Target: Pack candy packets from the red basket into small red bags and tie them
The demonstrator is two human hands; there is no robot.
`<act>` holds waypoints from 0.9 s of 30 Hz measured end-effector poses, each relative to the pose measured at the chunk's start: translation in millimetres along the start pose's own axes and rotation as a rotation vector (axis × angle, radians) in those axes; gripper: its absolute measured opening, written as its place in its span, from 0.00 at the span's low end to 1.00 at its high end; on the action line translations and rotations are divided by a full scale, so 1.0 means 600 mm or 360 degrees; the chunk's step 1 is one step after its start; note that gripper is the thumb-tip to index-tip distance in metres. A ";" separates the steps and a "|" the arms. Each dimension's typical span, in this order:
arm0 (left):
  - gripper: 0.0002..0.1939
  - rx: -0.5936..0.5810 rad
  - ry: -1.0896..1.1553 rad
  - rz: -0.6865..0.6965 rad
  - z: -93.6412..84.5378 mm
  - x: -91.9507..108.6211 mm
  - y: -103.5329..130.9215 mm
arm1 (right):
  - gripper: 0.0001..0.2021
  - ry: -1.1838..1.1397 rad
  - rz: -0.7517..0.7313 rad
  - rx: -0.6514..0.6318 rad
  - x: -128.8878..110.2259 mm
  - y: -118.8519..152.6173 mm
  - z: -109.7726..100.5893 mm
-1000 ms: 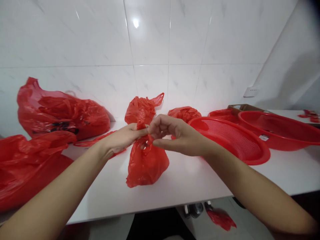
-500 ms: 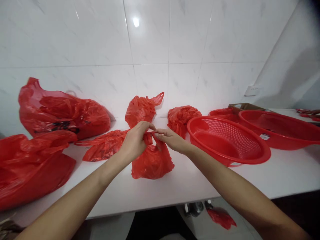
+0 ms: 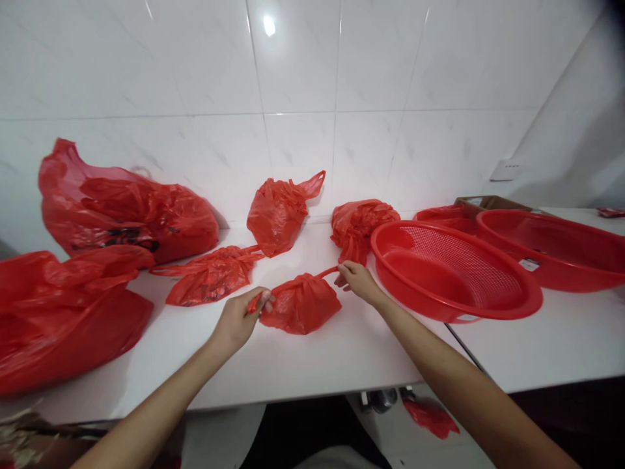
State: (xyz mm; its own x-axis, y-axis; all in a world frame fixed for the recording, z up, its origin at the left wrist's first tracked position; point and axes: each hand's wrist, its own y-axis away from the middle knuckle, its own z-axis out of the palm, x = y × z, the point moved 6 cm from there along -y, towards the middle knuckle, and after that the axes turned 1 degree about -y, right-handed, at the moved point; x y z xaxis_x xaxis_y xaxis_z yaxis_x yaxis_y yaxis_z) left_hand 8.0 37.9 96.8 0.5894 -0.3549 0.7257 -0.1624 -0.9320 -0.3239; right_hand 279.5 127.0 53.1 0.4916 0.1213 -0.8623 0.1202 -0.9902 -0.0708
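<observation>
A small, filled red plastic bag [image 3: 303, 305] sits on the white table in front of me, its top drawn together. My left hand [image 3: 243, 317] is closed around one handle at the bag's left side. From the bag's top, the other handle stretches as a thin twisted strip to my right hand [image 3: 355, 279], whose fingers pinch its end. What the bag holds is hidden by the plastic. Just left of it lies a flatter tied red bag [image 3: 212, 277], and behind it an upright knotted red bag [image 3: 279, 218] leans near the wall.
Large red bags [image 3: 131, 212] fill the table's left side. Another red bundle [image 3: 364, 225] touches a red perforated basket [image 3: 454, 273] on the right. Beyond stand a red basin [image 3: 561, 251] and a cardboard box [image 3: 488, 203]. A red bag [image 3: 430, 418] lies on the floor.
My hands have moved apart from above the bag, left hand down and left, right hand rightward. The handles are now pulled out sideways and the bag's top has cinched together.
</observation>
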 end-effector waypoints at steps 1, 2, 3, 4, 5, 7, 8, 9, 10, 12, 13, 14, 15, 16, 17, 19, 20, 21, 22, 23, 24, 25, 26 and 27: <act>0.16 0.0091 -0.0022 0.0015 0.004 0.000 -0.003 | 0.14 0.0032 -0.0003 0.0049 -0.001 -0.001 0.007; 0.16 0.0185 -0.0046 0.0029 0.009 0.001 -0.007 | 0.15 0.0074 -0.0012 0.0103 -0.006 0.000 0.014; 0.16 0.0263 -0.0067 0.0033 0.016 0.001 -0.012 | 0.16 0.0126 -0.0023 0.0156 -0.014 0.001 0.024; 0.16 0.0319 -0.0085 0.0023 0.025 0.000 -0.018 | 0.17 0.0186 -0.0036 0.0198 -0.022 0.004 0.035; 0.16 0.0356 -0.0106 0.0006 0.036 -0.002 -0.025 | 0.18 0.0247 -0.0047 0.0228 -0.030 0.006 0.047; 0.17 0.0384 -0.0165 -0.0047 0.060 -0.012 -0.037 | 0.19 0.0384 -0.0069 0.0244 -0.041 0.009 0.075; 0.17 0.0377 -0.0207 -0.0079 0.070 -0.018 -0.043 | 0.19 0.0460 -0.0078 0.0233 -0.044 0.009 0.089; 0.17 0.0363 -0.0257 -0.0114 0.079 -0.026 -0.049 | 0.17 0.0534 -0.0084 0.0219 -0.044 0.006 0.099; 0.17 0.0346 -0.0315 -0.0152 0.085 -0.035 -0.054 | 0.16 0.0601 -0.0084 0.0205 -0.042 0.002 0.107; 0.16 0.0302 -0.0444 -0.0226 0.089 -0.054 -0.064 | 0.15 0.0702 -0.0069 0.0197 -0.033 -0.012 0.110; 0.16 0.0277 -0.0510 -0.0262 0.088 -0.064 -0.069 | 0.14 0.0731 -0.0054 0.0202 -0.027 -0.021 0.106; 0.15 0.0250 -0.0572 -0.0296 0.086 -0.074 -0.074 | 0.15 0.0757 -0.0036 0.0208 -0.020 -0.029 0.101; 0.14 0.0218 -0.0630 -0.0326 0.084 -0.084 -0.078 | 0.15 0.0786 -0.0019 0.0210 -0.013 -0.038 0.095; 0.14 0.0181 -0.0685 -0.0354 0.082 -0.094 -0.083 | 0.15 0.0818 -0.0003 0.0208 -0.007 -0.045 0.091; 0.13 0.0142 -0.0736 -0.0380 0.082 -0.103 -0.087 | 0.15 0.0853 0.0009 0.0204 -0.001 -0.052 0.087; 0.13 0.0065 -0.0836 -0.0427 0.086 -0.120 -0.094 | 0.15 0.0932 0.0026 0.0201 0.008 -0.060 0.087; 0.13 0.0034 -0.0884 -0.0445 0.090 -0.128 -0.096 | 0.15 0.0977 0.0033 0.0205 0.012 -0.063 0.089; 0.14 0.0010 -0.0930 -0.0460 0.094 -0.135 -0.098 | 0.15 0.1023 0.0039 0.0212 0.015 -0.065 0.092; 0.14 -0.0007 -0.0973 -0.0471 0.098 -0.140 -0.100 | 0.15 0.1069 0.0046 0.0221 0.018 -0.066 0.095; 0.15 -0.0020 -0.1010 -0.0473 0.102 -0.144 -0.101 | 0.15 0.1113 0.0051 0.0229 0.020 -0.067 0.099; 0.15 -0.0030 -0.1041 -0.0467 0.105 -0.147 -0.102 | 0.15 0.1152 0.0056 0.0234 0.022 -0.068 0.102; 0.15 -0.0038 -0.1067 -0.0456 0.108 -0.149 -0.102 | 0.16 0.1186 0.0057 0.0235 0.023 -0.069 0.105; 0.16 -0.0046 -0.1088 -0.0441 0.110 -0.150 -0.102 | 0.16 0.1214 0.0058 0.0234 0.024 -0.070 0.107; 0.16 -0.0051 -0.1107 -0.0427 0.111 -0.150 -0.102 | 0.16 0.1238 0.0060 0.0231 0.026 -0.071 0.108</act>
State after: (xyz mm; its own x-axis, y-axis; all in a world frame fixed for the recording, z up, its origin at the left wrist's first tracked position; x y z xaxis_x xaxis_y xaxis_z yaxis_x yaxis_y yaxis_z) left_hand 17.5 132.0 10.8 0.9750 0.0030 0.2223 0.0405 -0.9856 -0.1641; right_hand 226.0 166.6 10.2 0.9613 0.0479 -0.2712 0.0042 -0.9872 -0.1597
